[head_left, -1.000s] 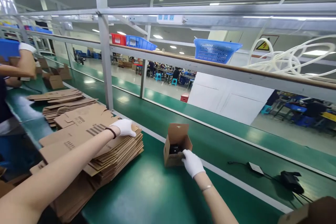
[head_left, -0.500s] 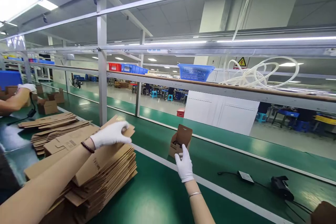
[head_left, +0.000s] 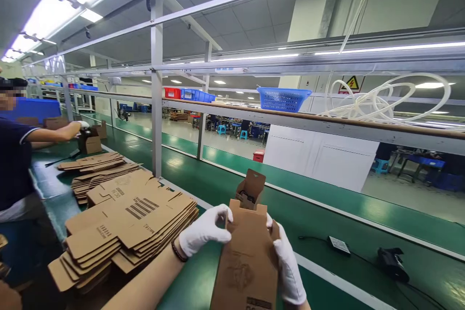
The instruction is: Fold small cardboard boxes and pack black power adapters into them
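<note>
Between my white-gloved hands is a brown cardboard box [head_left: 249,256], partly unfolded, its printed side toward me and its lower end cut off by the frame. My left hand [head_left: 207,230] pinches its left edge near the top. My right hand [head_left: 288,264] grips the right side, with some fingers hidden behind the cardboard. Just beyond it stands an open small box [head_left: 252,186] with something dark inside, on the green conveyor belt. A stack of flat cardboard boxes [head_left: 145,210] lies to the left of my left hand.
A black device [head_left: 392,264] with cables and a white-labelled adapter [head_left: 338,245] lie on the belt at right. A co-worker [head_left: 18,155] handles a box at far left. A metal post [head_left: 156,106] rises beyond the stack. A blue basket [head_left: 283,99] sits on the shelf.
My left hand has brought a flat cardboard box from the stack to the middle. My right hand has left the small box and taken hold of the cardboard. The view has shifted left.
</note>
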Available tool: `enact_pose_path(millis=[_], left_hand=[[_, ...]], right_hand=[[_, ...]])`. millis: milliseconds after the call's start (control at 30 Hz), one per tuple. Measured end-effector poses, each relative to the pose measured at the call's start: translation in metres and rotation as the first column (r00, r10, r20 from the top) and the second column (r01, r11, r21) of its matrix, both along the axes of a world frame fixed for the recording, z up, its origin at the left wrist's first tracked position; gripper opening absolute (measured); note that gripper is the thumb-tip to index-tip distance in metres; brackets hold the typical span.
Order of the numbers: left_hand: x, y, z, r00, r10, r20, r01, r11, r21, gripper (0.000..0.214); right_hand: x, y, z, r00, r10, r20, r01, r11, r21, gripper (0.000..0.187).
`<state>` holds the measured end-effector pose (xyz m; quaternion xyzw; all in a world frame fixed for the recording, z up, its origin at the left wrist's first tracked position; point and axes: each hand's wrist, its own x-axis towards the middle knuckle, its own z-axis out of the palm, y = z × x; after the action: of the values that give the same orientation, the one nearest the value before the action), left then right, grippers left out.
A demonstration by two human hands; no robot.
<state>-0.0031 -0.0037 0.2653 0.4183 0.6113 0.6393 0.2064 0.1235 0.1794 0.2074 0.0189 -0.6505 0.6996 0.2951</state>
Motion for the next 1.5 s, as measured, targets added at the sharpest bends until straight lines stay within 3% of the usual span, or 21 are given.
enact_pose_path(millis=[67,133,233,367,467,600,667,733,833,900,1033,1133,1267,1500], left_hand=[[0.003,0.016,-0.012,0.975,0.212,0.06,-0.217,0.973,0.074,0.069],[0.011,0.029,-0.022,0.935,0.322,0.15,-0.348,0.913,0.212,0.074],[0.024,0.038,-0.033,0.929,0.269,0.253,-0.348,0.866,0.358,0.062],[0.029,0.032,-0.038,0.944,0.14,0.3,-0.264,0.865,0.427,0.057],[0.021,0.023,-0.033,0.928,0.28,0.246,-0.36,0.842,0.401,0.059],[0.01,0.017,-0.023,0.916,0.388,0.1,-0.395,0.831,0.392,0.06],[0.008,0.018,-0.02,0.922,0.386,0.036,-0.373,0.856,0.357,0.06],[0.01,0.018,-0.02,0.956,0.285,-0.069,-0.257,0.926,0.275,0.063],[0.02,0.018,-0.023,0.982,0.096,-0.165,-0.068,0.984,0.167,0.073],[0.028,0.017,-0.025,0.976,0.126,-0.177,-0.099,0.983,0.154,0.067],[0.039,0.016,-0.02,0.939,0.216,-0.266,-0.18,0.972,0.152,0.046],[0.04,0.014,-0.018,0.89,0.288,-0.352,-0.221,0.95,0.219,0.033],[0.039,0.011,-0.021,0.827,0.28,-0.487,-0.177,0.953,0.247,0.029],[0.039,0.018,-0.024,0.806,0.315,-0.501,-0.261,0.949,0.177,0.03]], right_hand=[[0.003,0.009,-0.011,0.996,0.083,0.02,-0.078,0.981,-0.176,0.068],[0.001,0.015,-0.021,0.996,0.085,0.033,-0.071,0.95,-0.305,0.069],[-0.005,0.016,-0.028,0.998,0.03,0.055,-0.008,0.927,-0.376,0.066],[-0.011,0.001,-0.019,1.0,0.014,0.021,-0.006,0.934,-0.356,0.057],[-0.008,-0.014,-0.005,0.996,0.087,-0.022,-0.09,0.957,-0.276,0.06],[0.001,-0.022,0.009,0.99,0.134,-0.038,-0.135,0.991,-0.017,0.067],[0.005,-0.02,0.013,0.998,0.041,-0.045,-0.038,0.997,0.074,0.06],[0.008,-0.018,0.014,0.987,-0.117,-0.109,0.134,0.978,0.16,0.051],[0.015,-0.016,0.014,0.924,-0.284,-0.257,0.357,0.882,0.308,0.038],[0.018,-0.017,0.013,0.9,-0.304,-0.311,0.411,0.828,0.38,0.035],[0.022,-0.025,0.012,0.868,-0.381,-0.317,0.486,0.781,0.392,0.025],[0.025,-0.027,0.013,0.844,-0.426,-0.325,0.533,0.729,0.43,0.023],[0.029,-0.025,0.017,0.83,-0.4,-0.389,0.553,0.678,0.483,0.018],[0.028,-0.021,0.015,0.814,-0.468,-0.344,0.581,0.68,0.447,0.029]])
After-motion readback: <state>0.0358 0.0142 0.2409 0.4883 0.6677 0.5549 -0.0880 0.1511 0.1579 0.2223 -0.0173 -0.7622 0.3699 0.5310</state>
